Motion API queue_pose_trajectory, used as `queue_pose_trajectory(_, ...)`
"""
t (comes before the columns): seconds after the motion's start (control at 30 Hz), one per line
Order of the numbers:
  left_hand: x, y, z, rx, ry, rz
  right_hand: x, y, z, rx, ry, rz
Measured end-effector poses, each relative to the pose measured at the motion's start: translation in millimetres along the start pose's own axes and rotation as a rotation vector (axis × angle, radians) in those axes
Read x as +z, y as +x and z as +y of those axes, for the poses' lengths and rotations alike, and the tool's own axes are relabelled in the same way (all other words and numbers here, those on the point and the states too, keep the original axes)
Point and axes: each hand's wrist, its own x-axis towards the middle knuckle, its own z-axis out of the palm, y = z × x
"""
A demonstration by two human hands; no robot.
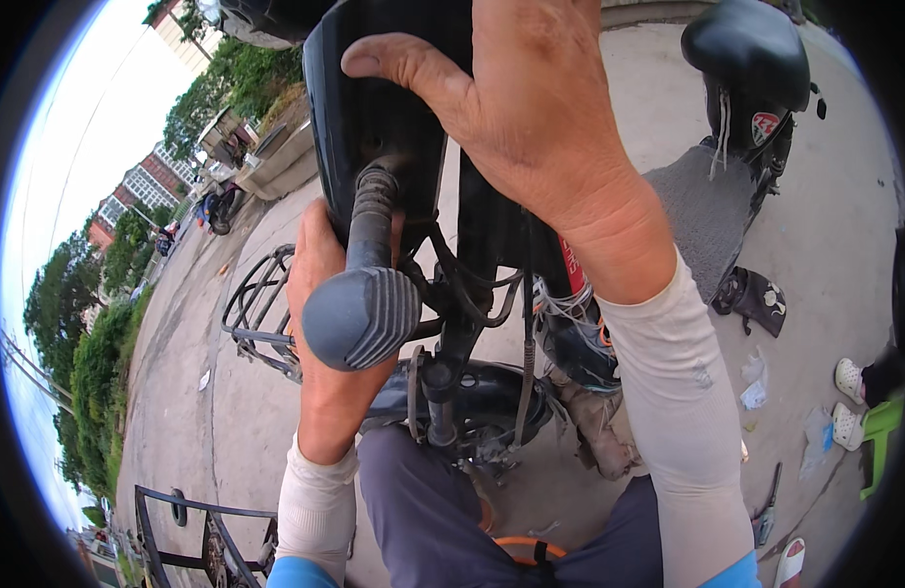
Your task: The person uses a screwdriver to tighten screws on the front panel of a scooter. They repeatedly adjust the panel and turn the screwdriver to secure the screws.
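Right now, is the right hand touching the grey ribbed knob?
Apart. The head view shows the black panel in the gap between the right hand and the grey ribbed knob.

Off-white sleeves (673, 412), blue cloth (303, 575), dark trousers (403, 500)

Left hand (311, 284) and right hand (531, 108) are bare; thin, close-fitting sleeves run to the wrists; the left one is finely textured and gathered in folds; the right one is creased, with faint grey smudges; bright blue cloth shows past both at the lower edge; the trousers are plain purplish grey, lightly wrinkled.
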Motion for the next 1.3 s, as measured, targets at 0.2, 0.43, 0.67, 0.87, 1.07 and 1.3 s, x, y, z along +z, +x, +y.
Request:
queue_pose_trajectory(0.2,0.0,-2.7,1.2,0.075,0.022,0.047,-5.3,2.6,-2.0,0.011,0.027,-0.066)
queue_pose_trajectory(0.43,3.2,-3.4,-1.2,0.102,0.061,0.027,-15.3,-6.0,5.5,0.049,0.026,-0.140)
queue_pose_trajectory(0.67,3.2,-4.7,1.1,0.013,0.011,0.023,-29.6,4.6,-3.2,0.334,0.117,-0.297)
queue_pose_trajectory(0.87,0.6,-5.7,3.0,0.068,0.032,0.041,-35.0,25.2,-5.7,0.412,0.175,-0.428)
queue_pose_trajectory(1.07,-0.1,-7.2,7.1,0.024,0.071,0.066,-36.2,28.4,1.7,0.642,0.419,-0.371)
queue_pose_trajectory(1.3,3.3,-6.9,8.2,0.008,0.074,0.060,-40.5,15.5,28.2,0.706,0.691,-0.431)
